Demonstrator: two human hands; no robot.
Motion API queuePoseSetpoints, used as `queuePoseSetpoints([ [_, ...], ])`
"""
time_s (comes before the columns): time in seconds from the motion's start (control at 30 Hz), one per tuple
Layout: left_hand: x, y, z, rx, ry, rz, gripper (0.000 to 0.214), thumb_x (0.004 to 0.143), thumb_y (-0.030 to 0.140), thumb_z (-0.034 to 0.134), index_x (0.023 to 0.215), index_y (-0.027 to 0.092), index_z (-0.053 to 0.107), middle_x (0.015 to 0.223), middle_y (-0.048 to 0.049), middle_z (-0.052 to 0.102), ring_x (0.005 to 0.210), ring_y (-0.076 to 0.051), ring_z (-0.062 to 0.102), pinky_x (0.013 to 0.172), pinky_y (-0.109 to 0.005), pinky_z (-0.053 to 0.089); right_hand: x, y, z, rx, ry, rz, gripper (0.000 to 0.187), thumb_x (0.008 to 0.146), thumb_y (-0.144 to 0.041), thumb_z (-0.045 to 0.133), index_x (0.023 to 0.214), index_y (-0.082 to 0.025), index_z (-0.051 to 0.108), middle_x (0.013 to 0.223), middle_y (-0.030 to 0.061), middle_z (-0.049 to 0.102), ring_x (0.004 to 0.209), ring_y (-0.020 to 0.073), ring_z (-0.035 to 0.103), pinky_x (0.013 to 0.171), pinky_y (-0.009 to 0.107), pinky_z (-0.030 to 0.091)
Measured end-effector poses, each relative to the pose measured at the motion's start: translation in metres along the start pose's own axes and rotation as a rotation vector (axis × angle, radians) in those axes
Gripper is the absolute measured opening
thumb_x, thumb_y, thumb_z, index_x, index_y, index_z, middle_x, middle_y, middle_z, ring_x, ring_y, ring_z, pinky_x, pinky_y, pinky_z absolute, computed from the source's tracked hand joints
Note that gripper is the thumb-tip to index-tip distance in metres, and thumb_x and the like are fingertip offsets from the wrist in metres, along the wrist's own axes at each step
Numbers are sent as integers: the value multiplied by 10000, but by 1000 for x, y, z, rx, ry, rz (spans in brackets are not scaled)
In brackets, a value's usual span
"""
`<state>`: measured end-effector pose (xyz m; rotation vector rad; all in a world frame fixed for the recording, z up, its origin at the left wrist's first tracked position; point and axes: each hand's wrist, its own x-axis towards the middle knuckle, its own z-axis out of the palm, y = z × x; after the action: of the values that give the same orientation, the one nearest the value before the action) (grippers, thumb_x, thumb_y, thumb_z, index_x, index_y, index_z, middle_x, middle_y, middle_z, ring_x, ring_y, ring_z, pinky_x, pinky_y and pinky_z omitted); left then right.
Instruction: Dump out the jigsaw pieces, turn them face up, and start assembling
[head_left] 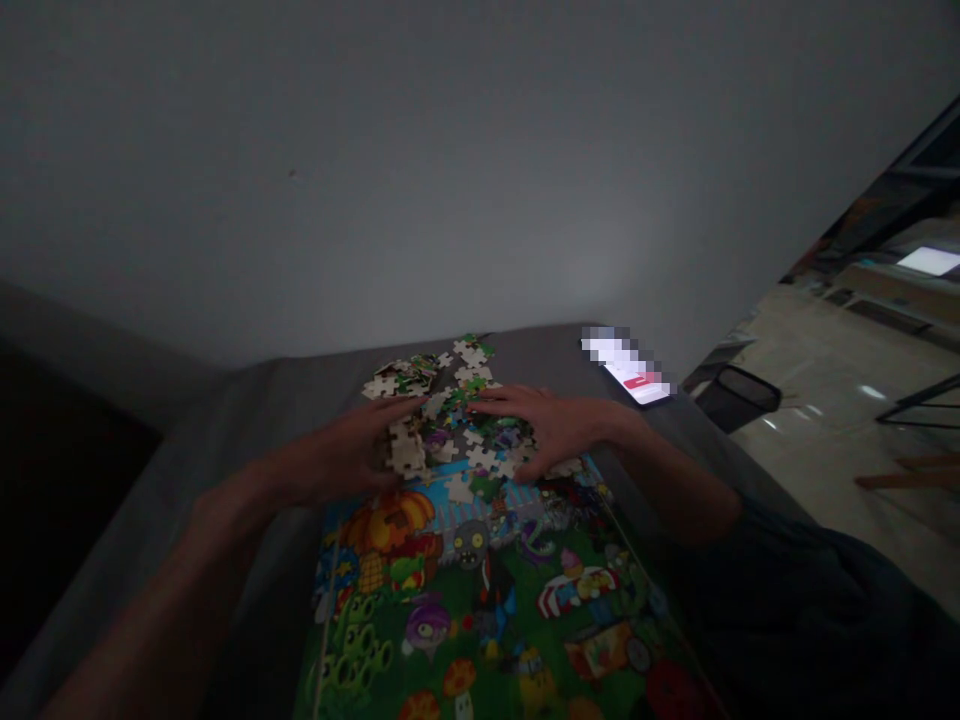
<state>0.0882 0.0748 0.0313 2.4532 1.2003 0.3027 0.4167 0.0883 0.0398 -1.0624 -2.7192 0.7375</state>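
A colourful cartoon puzzle board [480,610] lies on a grey surface in front of me. A heap of loose jigsaw pieces [450,410] sits across its far edge. My left hand [345,455] rests against the left side of the heap, fingers stretched out and touching pieces. My right hand [544,425] lies flat on the right side of the heap, fingers spread over the pieces. Neither hand grips a piece that I can make out.
A lit phone [630,368] lies on the grey surface [247,410] at the far right. A plain wall rises behind. To the right the floor drops away, with a dark chair [739,395] and furniture beyond. The room is dim.
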Motion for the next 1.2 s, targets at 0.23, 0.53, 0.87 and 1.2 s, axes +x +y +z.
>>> queuePoseSetpoints([
  [0.23,14,10,-3,171,361,-90,545,901,343,513,1412,167,584,1409,-144,630,1270,-338,605,1082,-529,475,10,15,3,-34,276,-22,560,869,-139,595,1422,-223,576,1464,87,591,1350,233,548,1167,468,407],
  [0.53,19,70,32,178,38,140,660,795,641,754,1363,331,623,1494,-87,540,1370,-368,476,1119,-606,363,-15,18,-11,-49,-24,2,1248,495,-599,937,1572,-298,384,1661,114,327,1514,381,314,1197,591,313],
  [0.87,22,68,37,263,84,182,313,1003,459,555,1229,292,693,1213,-39,725,1121,-271,662,981,-457,478,-19,18,-19,-61,-58,16,1178,561,-381,939,1584,-223,374,1589,144,445,1454,368,415,1191,550,341],
  [1.2,23,55,38,242,341,107,337,1048,378,451,1246,240,687,1291,-83,698,1171,-283,645,1008,-492,514,-12,29,-17,-76,292,160,641,870,-356,703,1475,-227,537,1422,122,616,1292,296,589,1094,511,468],
])
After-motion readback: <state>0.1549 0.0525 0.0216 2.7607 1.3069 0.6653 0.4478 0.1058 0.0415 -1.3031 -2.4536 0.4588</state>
